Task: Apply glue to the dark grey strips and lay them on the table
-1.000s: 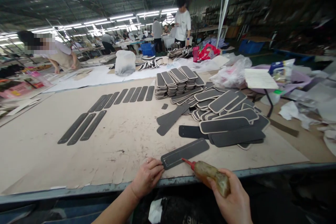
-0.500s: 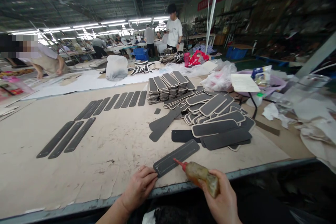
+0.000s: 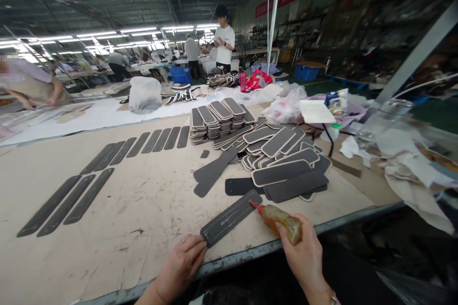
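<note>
My left hand (image 3: 183,261) pinches the near left end of a dark grey rounded strip (image 3: 231,221) lying at the table's front edge. Thin, glossy lines run lengthwise on that strip. Wrapped in my right hand (image 3: 303,252) is a squeeze glue bottle (image 3: 281,221) with amber contents. Its narrow red nozzle points left, with the tip at the strip's far right end. Behind the strip lies a loose heap of pale-edged grey pieces (image 3: 281,143), some with plain dark strips on top. Several grey strips (image 3: 86,195) are spread out in rows on the left.
Neat stacks of pale-edged pieces (image 3: 222,119) stand behind the heap. A white plastic bag (image 3: 145,94) sits farther back. To the right are a notepad (image 3: 317,111), a purple basin (image 3: 352,115) and crumpled paper. A co-worker (image 3: 224,40) stands across the table; another bends at left.
The bottle has moved toward the strip's far right end, and a second glossy line shows along the strip. My left hand keeps its hold. The whole view has shifted slightly.
</note>
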A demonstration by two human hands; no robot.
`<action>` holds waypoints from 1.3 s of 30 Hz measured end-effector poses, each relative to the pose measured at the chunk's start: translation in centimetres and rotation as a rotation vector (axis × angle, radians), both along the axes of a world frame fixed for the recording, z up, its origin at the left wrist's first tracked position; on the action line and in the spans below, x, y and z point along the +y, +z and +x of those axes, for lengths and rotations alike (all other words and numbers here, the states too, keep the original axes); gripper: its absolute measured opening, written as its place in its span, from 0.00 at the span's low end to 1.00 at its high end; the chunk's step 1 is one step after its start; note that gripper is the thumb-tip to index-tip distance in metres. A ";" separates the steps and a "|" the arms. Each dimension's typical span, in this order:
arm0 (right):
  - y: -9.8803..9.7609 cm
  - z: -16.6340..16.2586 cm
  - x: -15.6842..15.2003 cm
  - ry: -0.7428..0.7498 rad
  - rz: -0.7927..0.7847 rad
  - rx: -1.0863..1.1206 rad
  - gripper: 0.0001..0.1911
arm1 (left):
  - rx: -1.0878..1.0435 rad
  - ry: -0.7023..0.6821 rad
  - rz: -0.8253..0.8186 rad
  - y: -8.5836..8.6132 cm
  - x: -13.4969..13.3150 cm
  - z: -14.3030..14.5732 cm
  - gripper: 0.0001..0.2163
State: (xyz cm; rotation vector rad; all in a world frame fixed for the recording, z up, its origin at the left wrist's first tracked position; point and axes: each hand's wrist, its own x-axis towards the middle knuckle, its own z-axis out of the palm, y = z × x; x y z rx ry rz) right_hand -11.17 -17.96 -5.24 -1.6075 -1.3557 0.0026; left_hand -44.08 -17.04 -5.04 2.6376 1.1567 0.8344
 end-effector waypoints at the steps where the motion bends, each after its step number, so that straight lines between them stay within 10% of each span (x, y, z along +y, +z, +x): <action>1: 0.0 -0.3 -0.2 0.022 -0.013 0.011 0.22 | 0.005 -0.003 0.000 -0.1 0.0 0.0 0.10; 39: -0.1 1.8 -1.5 -0.054 -0.116 0.123 0.28 | 0.014 0.040 -0.034 -0.8 0.3 0.3 0.09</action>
